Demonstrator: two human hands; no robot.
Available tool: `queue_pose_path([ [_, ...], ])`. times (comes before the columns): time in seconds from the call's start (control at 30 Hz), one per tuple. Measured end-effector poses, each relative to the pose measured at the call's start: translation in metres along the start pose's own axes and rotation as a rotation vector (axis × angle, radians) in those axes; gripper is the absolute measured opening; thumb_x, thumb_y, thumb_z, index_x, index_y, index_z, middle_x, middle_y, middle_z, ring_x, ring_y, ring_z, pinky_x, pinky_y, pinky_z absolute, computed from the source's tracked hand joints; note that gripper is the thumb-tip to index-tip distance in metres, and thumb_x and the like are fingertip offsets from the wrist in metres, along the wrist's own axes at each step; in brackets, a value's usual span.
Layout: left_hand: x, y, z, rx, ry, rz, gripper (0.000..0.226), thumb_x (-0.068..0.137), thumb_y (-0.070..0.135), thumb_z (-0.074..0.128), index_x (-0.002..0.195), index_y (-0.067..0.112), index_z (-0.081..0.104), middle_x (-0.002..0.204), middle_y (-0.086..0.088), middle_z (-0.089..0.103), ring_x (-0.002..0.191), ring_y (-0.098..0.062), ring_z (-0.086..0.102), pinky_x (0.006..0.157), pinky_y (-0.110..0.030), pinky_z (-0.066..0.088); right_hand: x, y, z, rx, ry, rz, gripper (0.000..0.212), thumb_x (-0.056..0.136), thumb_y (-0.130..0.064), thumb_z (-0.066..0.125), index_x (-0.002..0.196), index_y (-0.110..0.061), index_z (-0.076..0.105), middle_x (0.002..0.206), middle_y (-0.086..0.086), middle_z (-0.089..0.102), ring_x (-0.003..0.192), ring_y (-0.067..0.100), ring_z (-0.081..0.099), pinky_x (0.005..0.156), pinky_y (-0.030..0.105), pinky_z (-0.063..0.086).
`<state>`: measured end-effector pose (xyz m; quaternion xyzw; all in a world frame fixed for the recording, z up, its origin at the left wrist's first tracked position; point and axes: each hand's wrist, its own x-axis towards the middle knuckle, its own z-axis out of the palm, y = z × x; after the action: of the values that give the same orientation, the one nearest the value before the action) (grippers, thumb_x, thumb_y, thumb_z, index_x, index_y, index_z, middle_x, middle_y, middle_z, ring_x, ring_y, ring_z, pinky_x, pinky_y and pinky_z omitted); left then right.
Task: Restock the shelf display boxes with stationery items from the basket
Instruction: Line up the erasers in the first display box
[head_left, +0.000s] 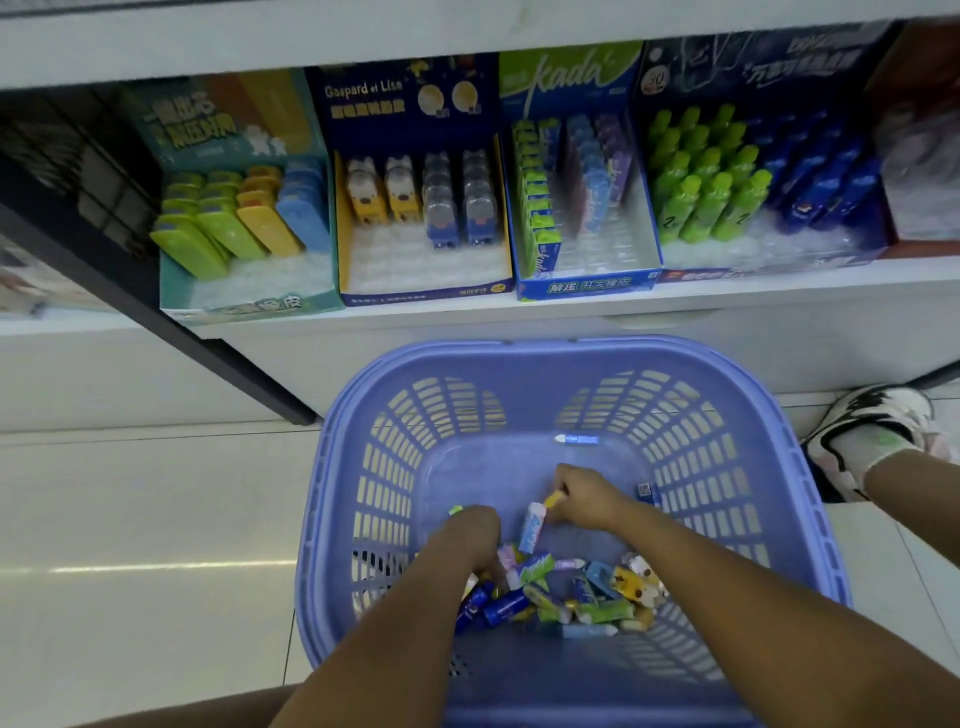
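left hand (470, 530), right hand (589, 499) inside basket (519, 349) rim | right pinches packet (533, 526)

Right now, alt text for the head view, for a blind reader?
Two hands reach into a purple basket holding a stationery pile; the right hand pinches a yellow-tipped item, the left hand is in the pile. Partly filled display boxes line the shelf above.

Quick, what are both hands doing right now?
Left hand: curled round a small green item.
Right hand: pinching a yellow item.
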<state>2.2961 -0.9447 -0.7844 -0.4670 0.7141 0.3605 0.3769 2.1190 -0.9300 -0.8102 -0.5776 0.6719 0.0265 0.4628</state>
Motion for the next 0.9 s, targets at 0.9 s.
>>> queue_pose_path([
  [0.9, -0.175, -0.103, -0.159, -1.494, 0.907, 0.466, 0.023, 0.088, 0.029, 0.063, 0.076, 0.009, 0.061, 0.068, 0.0, 0.057, 0.056, -0.004, 0.057, 0.055, -0.015, 0.052, -0.061, -0.268, -0.171, 0.57, 0.671, -0.627, 0.015, 0.083, -0.007, 0.068, 0.093, -0.015, 0.062, 0.088, 0.001, 0.061, 0.081, 0.011, 0.056, 0.074, 0.019, 0.049],
])
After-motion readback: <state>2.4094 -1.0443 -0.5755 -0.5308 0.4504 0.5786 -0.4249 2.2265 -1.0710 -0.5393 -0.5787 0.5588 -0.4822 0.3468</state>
